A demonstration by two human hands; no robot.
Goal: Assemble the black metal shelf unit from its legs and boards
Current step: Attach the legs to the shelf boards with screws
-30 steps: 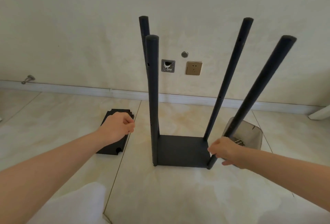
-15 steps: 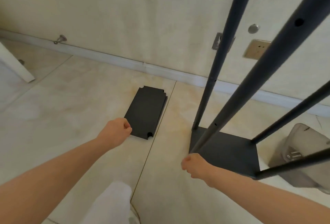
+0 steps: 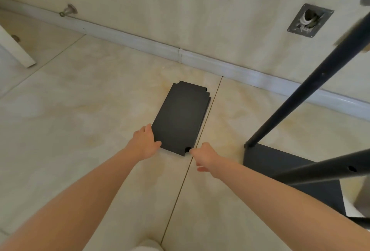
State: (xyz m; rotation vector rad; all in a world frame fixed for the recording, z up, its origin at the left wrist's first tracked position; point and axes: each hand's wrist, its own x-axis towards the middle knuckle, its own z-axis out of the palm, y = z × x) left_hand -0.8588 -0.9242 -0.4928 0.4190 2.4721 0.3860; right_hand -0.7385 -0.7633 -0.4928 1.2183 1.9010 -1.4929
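Observation:
A short stack of flat black boards (image 3: 181, 118) with notched corners lies on the tiled floor near the wall. My left hand (image 3: 145, 143) is at its near-left corner, thumb on the near edge and fingers along the left side. My right hand (image 3: 203, 157) hovers at the near-right corner, its fingertip at the corner notch, holding nothing. To the right stands the partly built shelf: a black base board (image 3: 280, 162) with black legs (image 3: 312, 88) rising from its corners and leaning across the view.
A white skirting board (image 3: 180, 54) runs along the wall. A metal pipe outlet plate (image 3: 309, 20) is set in the wall and a door stop (image 3: 68, 10) sits low at left. A white panel (image 3: 16, 52) stands at far left, a grey container (image 3: 363, 196) at far right.
The view swung left and down towards the loose boards. My right hand let go of the shelf leg and both hands moved to the stack's near corners.

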